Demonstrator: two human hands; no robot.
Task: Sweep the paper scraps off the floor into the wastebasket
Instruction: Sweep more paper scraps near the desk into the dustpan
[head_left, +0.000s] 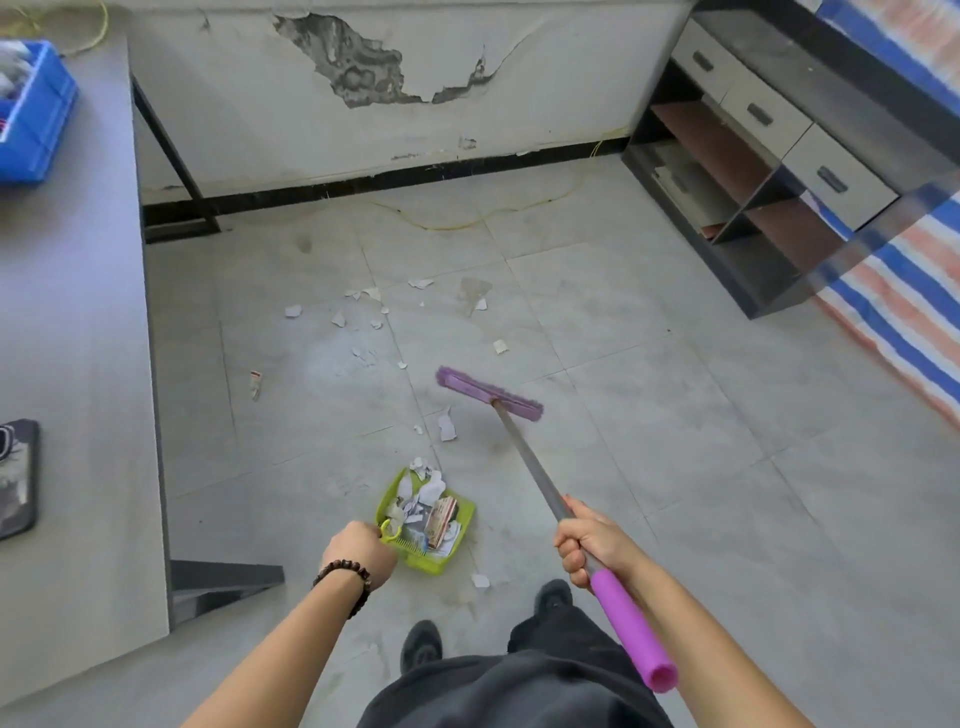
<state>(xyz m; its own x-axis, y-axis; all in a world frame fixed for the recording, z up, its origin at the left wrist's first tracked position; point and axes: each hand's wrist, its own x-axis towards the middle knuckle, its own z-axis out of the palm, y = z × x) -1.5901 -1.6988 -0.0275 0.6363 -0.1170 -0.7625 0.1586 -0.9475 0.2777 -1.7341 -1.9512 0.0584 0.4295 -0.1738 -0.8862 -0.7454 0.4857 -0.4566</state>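
Loose scraps (292, 310) lie scattered on floor (675, 467), some near dustpan (467, 506), more heaped inside. Light, flimsy; likely flutter, so short strokes. Left hand (361, 553) fingers curl round pan handle; right hand (589, 540) grips broom (530, 462) shaft.

The grey tiled floor (675, 467) carries a lime-green plastic dustpan (435, 565), filled with paper, touching the left hand (358, 553). White torn paper scraps (363, 312) lie scattered well ahead of this hand; one small white scrap (480, 580) lies between it and the right hand (592, 545).
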